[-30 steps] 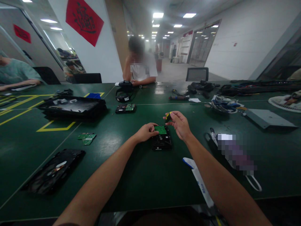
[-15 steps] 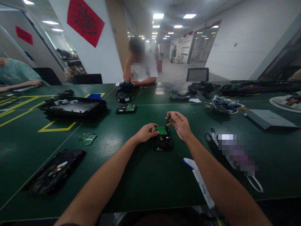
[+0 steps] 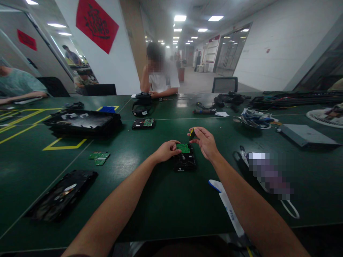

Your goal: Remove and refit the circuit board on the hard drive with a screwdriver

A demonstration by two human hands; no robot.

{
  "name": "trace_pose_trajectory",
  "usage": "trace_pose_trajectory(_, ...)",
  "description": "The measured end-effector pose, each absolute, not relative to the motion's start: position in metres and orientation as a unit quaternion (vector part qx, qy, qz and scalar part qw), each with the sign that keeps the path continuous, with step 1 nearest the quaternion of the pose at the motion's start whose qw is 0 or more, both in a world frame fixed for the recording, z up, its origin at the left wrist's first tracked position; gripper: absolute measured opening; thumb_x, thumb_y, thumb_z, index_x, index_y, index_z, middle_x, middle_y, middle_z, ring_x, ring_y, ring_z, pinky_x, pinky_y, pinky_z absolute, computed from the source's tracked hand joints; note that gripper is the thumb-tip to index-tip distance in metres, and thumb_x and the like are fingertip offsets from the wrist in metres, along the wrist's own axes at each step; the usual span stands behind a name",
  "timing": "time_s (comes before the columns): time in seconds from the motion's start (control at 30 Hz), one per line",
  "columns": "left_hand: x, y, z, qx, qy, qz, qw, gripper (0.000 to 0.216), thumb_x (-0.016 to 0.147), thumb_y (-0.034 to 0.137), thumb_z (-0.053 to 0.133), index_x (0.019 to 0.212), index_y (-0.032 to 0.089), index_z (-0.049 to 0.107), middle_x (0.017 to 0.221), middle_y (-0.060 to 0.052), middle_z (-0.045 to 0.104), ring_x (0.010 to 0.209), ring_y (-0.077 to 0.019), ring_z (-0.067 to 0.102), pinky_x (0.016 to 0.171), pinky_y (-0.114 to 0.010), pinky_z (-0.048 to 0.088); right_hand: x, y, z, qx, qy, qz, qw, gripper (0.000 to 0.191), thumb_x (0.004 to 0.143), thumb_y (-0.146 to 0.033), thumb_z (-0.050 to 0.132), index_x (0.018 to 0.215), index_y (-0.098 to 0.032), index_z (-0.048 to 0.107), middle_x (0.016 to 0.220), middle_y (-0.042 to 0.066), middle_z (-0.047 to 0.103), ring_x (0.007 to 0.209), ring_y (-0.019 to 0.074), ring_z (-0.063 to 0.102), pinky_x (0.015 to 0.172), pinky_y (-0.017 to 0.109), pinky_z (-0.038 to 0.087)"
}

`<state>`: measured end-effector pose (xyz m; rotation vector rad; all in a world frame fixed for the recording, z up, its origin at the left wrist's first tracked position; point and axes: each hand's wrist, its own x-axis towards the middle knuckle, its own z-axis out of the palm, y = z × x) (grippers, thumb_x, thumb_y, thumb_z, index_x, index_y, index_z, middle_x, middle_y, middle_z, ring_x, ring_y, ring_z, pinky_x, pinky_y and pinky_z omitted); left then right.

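A black hard drive (image 3: 184, 162) with a green circuit board (image 3: 183, 148) on its upper face lies on the dark green table in front of me. My left hand (image 3: 169, 150) grips its far left corner, the thumb resting by the board's edge. Above the drive's far right corner, my right hand (image 3: 205, 142) pinches a short yellow-and-black screwdriver (image 3: 192, 133) held roughly upright. The fingers hide part of the tool, and I cannot tell whether its tip touches a screw.
Another hard drive (image 3: 143, 124) lies farther back. On the left are loose green circuit boards (image 3: 99, 157), a black casing (image 3: 63, 194) and a black tray (image 3: 83, 123). A grey metal box (image 3: 308, 135) and bundled cables (image 3: 255, 119) lie right. A person (image 3: 160, 78) sits opposite.
The screwdriver in my right hand has turned slightly, and more of its yellow part shows between the fingers. My left hand and the hard drive stay put.
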<state>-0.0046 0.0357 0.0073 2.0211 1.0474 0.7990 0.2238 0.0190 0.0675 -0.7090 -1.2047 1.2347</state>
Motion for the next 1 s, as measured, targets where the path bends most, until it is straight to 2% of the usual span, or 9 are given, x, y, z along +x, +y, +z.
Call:
trace_pose_trajectory(0.2,-0.0046,0.0364,0.0052,0.78,0.405,0.315,0.358,0.039,0.088,0.035,0.072,0.065,0.021,0.045,0.134,-0.012,0.067,0.123,-0.0266,0.064,0.101,-0.041,0.05,0.2232,0.0189,0.0663,-0.292,-0.505,0.551,0.597,0.032,0.089,-0.055,0.072,0.104,-0.026,0.071,0.108,0.004,0.072,0.095,0.0207,0.072,0.069,0.03,0.06)
trace_pose_trajectory(0.4,-0.0047,0.0366,0.0044,0.783,0.392,0.322,0.359,0.039,0.088,0.036,0.072,0.065,0.022,0.045,0.13,-0.012,0.068,0.124,-0.0267,0.063,0.1,-0.04,0.049,0.2245,0.0206,0.0654,-0.313,-0.523,0.53,0.589,0.036,0.085,-0.053,0.076,0.111,-0.029,0.074,0.105,0.002,0.07,0.095,0.0186,0.068,0.063,0.026,0.058)
trace_pose_trajectory(0.63,-0.0036,0.0357,0.0071,0.783,0.403,0.314,0.355,0.039,0.088,0.039,0.072,0.065,0.022,0.045,0.133,-0.012,0.067,0.122,-0.026,0.064,0.1,-0.04,0.05,0.2238,0.0202,0.0651,-0.3,-0.507,0.545,0.596,0.037,0.086,-0.057,0.074,0.106,-0.026,0.074,0.113,0.004,0.07,0.095,0.0195,0.07,0.066,0.028,0.06)
trace_pose_trajectory(0.83,-0.0031,0.0342,0.0082,0.788,0.397,0.316,0.349,0.039,0.089,0.036,0.071,0.065,0.022,0.043,0.133,-0.012,0.068,0.123,-0.0255,0.063,0.098,-0.039,0.05,0.225,0.0212,0.0643,-0.306,-0.526,0.535,0.586,0.036,0.086,-0.056,0.075,0.109,-0.028,0.074,0.101,0.003,0.071,0.093,0.0191,0.07,0.063,0.026,0.058)
trace_pose_trajectory(1.0,-0.0044,0.0356,0.0071,0.79,0.393,0.317,0.348,0.039,0.089,0.036,0.071,0.065,0.022,0.043,0.131,-0.012,0.068,0.124,-0.0263,0.063,0.098,-0.04,0.049,0.2246,0.0217,0.0632,-0.312,-0.54,0.519,0.584,0.032,0.085,-0.053,0.077,0.103,-0.027,0.077,0.106,0.003,0.071,0.095,0.0185,0.067,0.064,0.026,0.059)
